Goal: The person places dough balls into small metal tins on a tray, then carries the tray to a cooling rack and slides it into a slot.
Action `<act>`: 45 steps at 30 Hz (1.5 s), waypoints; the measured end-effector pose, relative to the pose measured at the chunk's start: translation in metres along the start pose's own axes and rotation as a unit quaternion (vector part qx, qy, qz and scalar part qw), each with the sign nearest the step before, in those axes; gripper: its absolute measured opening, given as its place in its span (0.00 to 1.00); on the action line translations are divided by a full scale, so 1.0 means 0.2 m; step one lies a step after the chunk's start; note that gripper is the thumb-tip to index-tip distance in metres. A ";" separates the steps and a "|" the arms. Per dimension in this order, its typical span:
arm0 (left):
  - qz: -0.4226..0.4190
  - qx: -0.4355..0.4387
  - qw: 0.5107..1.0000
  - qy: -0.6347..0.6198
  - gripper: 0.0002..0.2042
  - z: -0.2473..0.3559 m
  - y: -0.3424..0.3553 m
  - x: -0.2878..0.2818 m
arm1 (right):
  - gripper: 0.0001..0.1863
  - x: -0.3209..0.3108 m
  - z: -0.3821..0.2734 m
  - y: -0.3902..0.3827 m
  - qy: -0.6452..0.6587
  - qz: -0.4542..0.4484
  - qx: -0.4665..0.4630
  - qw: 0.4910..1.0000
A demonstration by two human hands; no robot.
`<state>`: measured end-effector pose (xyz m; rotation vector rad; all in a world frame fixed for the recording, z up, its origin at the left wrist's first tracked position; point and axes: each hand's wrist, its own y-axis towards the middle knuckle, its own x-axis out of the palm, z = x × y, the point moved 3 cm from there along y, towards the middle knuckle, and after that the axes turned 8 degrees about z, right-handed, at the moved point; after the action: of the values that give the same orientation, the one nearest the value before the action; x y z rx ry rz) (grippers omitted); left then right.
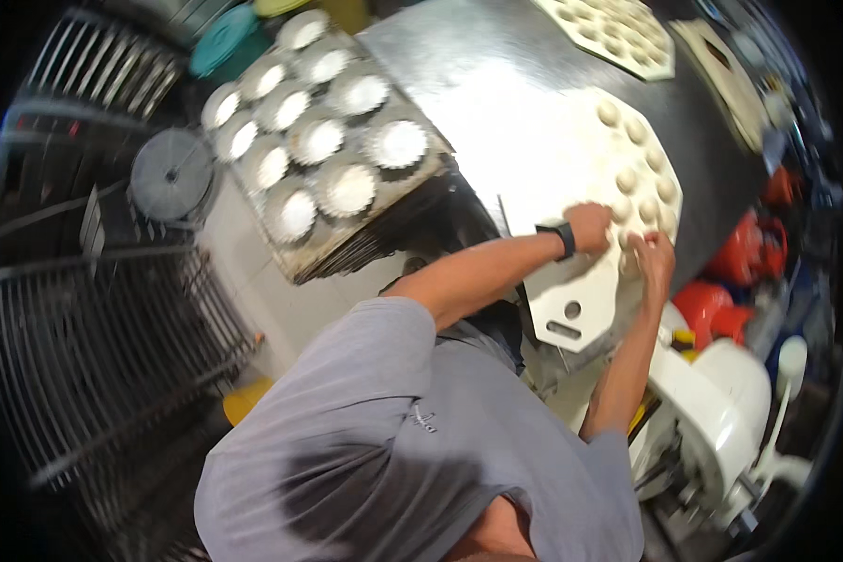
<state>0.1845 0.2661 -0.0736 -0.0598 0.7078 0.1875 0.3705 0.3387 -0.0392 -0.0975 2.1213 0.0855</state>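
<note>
A cream-coloured board (590, 304) with cut-off corners lies on the metal table, rows of round dough balls (649, 208) on its right part. Over the board's middle, my left hand (590, 228), with a dark watch on its wrist, has its fingers curled down beside the nearest dough balls. What its fingertips hold is hidden. My right hand (658, 255) comes up from the board's near right side. Its thumb and fingers are closed on a dough ball (627, 242) at the near end of the rows. The two hands are a short way apart.
To the left, fluted metal tins (350, 190) with white contents stand on stacked trays (290, 267). A second board (618, 37) of dough balls lies at the far side of the metal table (421, 42). A white machine (712, 403) stands near right, red containers (745, 248) beyond it.
</note>
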 end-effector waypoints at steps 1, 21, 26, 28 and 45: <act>-0.001 -0.024 1.000 -0.004 0.19 0.00 -0.04 -0.03 | 0.21 0.00 -0.03 -0.01 -0.019 -0.009 -0.004 1.000; 0.176 -0.240 0.952 0.073 0.14 -0.71 -1.62 -2.09 | 0.18 0.59 -2.26 -1.08 0.027 -0.348 -0.564 0.749; 0.182 -0.181 0.949 0.184 0.18 -0.79 -1.70 -2.06 | 0.22 0.68 -2.36 -1.18 0.007 -0.312 -0.573 0.758; 0.224 -0.155 0.953 0.131 0.19 -0.81 -1.74 -2.14 | 0.22 0.65 -2.45 -1.17 0.045 -0.330 -0.511 0.792; 0.155 -0.038 0.964 0.213 0.22 -1.14 -1.21 -2.46 | 0.22 1.09 -2.53 -0.83 0.064 -0.173 -0.606 0.774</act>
<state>-0.2811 -0.0731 0.0703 -0.0632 1.1404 0.5134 -0.1553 0.1144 0.0365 -1.2704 1.7967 1.2437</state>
